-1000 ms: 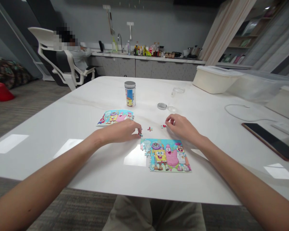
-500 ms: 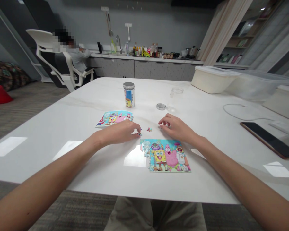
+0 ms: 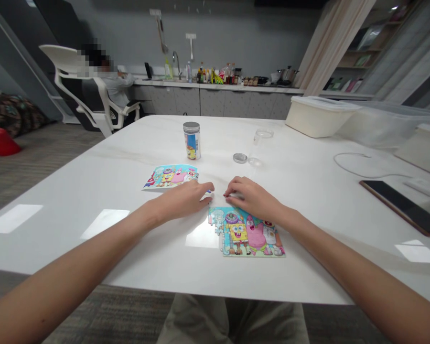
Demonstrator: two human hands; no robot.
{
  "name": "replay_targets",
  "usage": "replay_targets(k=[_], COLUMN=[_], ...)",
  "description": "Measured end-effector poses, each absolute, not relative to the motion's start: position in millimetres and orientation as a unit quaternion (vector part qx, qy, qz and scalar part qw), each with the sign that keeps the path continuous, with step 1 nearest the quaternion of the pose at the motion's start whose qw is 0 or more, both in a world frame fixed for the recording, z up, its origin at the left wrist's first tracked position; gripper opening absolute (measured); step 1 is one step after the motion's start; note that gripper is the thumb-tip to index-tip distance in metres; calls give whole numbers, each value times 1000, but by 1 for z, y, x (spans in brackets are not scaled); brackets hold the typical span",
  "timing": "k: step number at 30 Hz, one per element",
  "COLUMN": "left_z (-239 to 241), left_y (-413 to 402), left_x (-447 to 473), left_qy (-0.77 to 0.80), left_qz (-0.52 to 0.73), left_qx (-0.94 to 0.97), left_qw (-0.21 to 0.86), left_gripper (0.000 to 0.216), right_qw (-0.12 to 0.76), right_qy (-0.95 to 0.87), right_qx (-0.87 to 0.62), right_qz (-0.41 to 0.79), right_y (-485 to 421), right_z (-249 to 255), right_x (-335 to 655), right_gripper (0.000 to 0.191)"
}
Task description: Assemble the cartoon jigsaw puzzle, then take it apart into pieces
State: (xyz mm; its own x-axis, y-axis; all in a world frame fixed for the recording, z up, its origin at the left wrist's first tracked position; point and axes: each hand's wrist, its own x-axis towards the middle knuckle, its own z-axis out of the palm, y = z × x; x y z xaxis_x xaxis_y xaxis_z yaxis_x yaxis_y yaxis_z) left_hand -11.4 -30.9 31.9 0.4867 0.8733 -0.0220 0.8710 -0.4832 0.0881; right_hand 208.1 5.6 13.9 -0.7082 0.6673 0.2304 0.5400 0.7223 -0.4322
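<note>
A nearly whole cartoon jigsaw puzzle (image 3: pixel 249 236) lies flat on the white table (image 3: pixel 93 186) in front of me. My left hand (image 3: pixel 184 198) rests palm down at the puzzle's upper left corner, fingertips over a small loose piece (image 3: pixel 208 193). My right hand (image 3: pixel 251 197) lies just above the puzzle's top edge. Its fingertips are curled down on another small piece, which they mostly hide. The two hands almost touch. A printed picture card (image 3: pixel 170 176) with the same cartoon lies left of my left hand.
Behind the hands stand a metal-lidded jar (image 3: pixel 191 140), a loose metal lid (image 3: pixel 240 157) and a clear dish (image 3: pixel 264 134). A phone (image 3: pixel 404 208), a white cable (image 3: pixel 354 165) and plastic bins (image 3: pixel 318 117) lie at the right. A person sits in a chair (image 3: pixel 93 91) at the back left.
My right hand slid left along the table, from a red-and-white piece to the small pieces beside my left hand. My left hand stayed put and stretched its forefinger forward.
</note>
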Motion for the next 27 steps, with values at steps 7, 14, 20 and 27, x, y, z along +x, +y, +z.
replay_targets(k=[7,14,20,27], left_z=[36,46,57,66], left_y=[-31,-30,-32,-44], left_x=[-11,-17,-26,-20], left_qy=[508,466,419,321], left_qz=[0,-31,-30,-12], left_qx=[860,884,907,924], left_qw=[35,40,28,207], left_gripper=[30,30,25,13], right_qw=[218,203,160,171], right_qy=[-845,-867,-879,-862], right_qx=[-401,-332,-213,-239], right_qz=[277,310,394,413], right_y=[6,-2,-26,-31], right_z=[12,25,33,19], right_x=[206,205,195,187], right_gripper=[15,12,18,9])
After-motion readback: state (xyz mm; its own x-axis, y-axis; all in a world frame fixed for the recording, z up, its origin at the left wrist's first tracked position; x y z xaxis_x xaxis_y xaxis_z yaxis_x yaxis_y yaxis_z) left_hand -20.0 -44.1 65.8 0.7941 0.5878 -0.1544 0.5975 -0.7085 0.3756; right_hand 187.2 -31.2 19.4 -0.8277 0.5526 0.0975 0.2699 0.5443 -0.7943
